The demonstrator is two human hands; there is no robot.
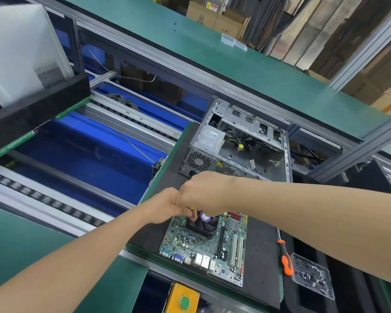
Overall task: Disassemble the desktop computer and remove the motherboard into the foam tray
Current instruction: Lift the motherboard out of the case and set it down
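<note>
The green motherboard (201, 249) lies flat on a black foam mat (262, 256) near the bench front. Its black CPU fan (204, 224) with a purple centre label sits at the board's far end. Both hands are bunched together over the fan's far-left corner. My right hand (203, 190) is fisted round a tool, of which only a yellow bit (192, 208) shows. My left hand (165, 204) presses against it, its curled fingertips pinching the tool's lower part at the fan. The opened grey computer case (239, 143) stands behind, with loose cables inside.
An orange-handled screwdriver (286, 260) lies right of the board, beside a clear tray of screws (312, 274). A black foam tray (38, 105) holding a white panel sits on the conveyor rollers at the upper left. A yellow box with a green button (183, 299) is below the bench front.
</note>
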